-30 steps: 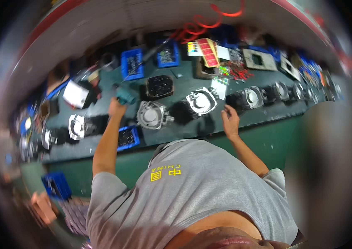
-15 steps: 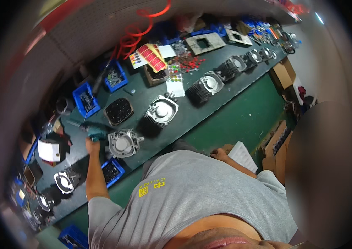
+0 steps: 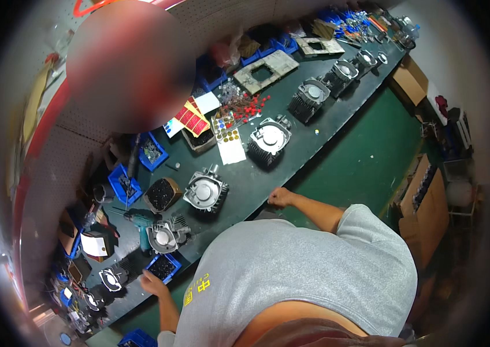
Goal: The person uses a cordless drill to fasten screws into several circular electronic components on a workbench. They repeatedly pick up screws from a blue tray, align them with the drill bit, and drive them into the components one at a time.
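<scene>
My left hand [image 3: 153, 283] is at the bench's front edge, just beside a blue bin [image 3: 171, 259] of small black screws. Its fingers look loosely apart, with nothing visible in them. A teal cordless drill [image 3: 143, 226] rests on the bench, its handle against a grey cast-metal housing [image 3: 166, 236]. Over the front edge, further right, is my right hand [image 3: 280, 197], fingers curled closed; anything inside them is hidden. A larger finned housing [image 3: 205, 191], round face up, stands on the bench nearest that hand.
More finned housings, such as one [image 3: 270, 137], line the bench [image 3: 245, 188] to the far right. Behind are a box of black screws [image 3: 163, 195], blue bins [image 3: 124, 185], sticker sheets [image 3: 232, 150] and red small parts [image 3: 251, 107]. Cardboard [image 3: 424, 202] stands at right.
My left hand has let go of the drill and drawn back to the front edge. My right hand has come up beside the bench. The view has shifted, and a housing stands further left.
</scene>
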A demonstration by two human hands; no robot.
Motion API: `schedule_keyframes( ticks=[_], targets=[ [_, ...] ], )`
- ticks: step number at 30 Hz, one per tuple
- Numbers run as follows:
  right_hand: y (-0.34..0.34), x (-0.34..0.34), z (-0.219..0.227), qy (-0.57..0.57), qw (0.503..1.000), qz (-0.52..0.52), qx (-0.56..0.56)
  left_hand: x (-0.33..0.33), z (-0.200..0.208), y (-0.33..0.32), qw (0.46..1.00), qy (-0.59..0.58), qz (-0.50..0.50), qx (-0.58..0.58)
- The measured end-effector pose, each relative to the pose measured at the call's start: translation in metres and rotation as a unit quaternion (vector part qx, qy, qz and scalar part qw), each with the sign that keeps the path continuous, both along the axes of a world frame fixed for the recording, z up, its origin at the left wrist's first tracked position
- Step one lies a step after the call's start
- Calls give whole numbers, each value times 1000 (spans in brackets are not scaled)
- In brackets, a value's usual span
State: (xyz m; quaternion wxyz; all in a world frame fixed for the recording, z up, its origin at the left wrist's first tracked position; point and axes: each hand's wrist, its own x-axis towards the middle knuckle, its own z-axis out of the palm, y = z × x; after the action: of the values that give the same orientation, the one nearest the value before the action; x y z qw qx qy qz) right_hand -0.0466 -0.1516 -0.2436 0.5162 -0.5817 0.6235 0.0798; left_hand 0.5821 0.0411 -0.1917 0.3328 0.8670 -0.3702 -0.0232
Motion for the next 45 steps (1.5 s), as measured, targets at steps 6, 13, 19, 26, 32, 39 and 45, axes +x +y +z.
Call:
schedule_keyframes(
  ticks=[6, 13, 19, 26, 32, 39, 45],
  targets=[
    [28, -80, -44, 95, 991, 96, 13, -132, 2, 93, 947, 166, 65, 267],
    [11, -106, -50, 114, 959, 244, 85, -203, -1, 108, 955, 196, -48, 216],
    [-7, -52, -49, 46, 954, 287, 78, -230, -1, 141, 928, 354, 35, 110],
    [37, 83, -27, 25, 947, 319, 5, -239, -67, 332, 875, 418, 191, 153],
    [103, 192, -18, 32, 924, 374, -68, -237, -75, 505, 757, 470, 432, 139],
    [135, 271, -18, 91, 872, 474, -84, -244, -59, 560, 698, 479, 529, 56],
    [135, 300, -44, 170, 803, 565, -80, -244, -73, 532, 732, 491, 458, 114]
  ],
)
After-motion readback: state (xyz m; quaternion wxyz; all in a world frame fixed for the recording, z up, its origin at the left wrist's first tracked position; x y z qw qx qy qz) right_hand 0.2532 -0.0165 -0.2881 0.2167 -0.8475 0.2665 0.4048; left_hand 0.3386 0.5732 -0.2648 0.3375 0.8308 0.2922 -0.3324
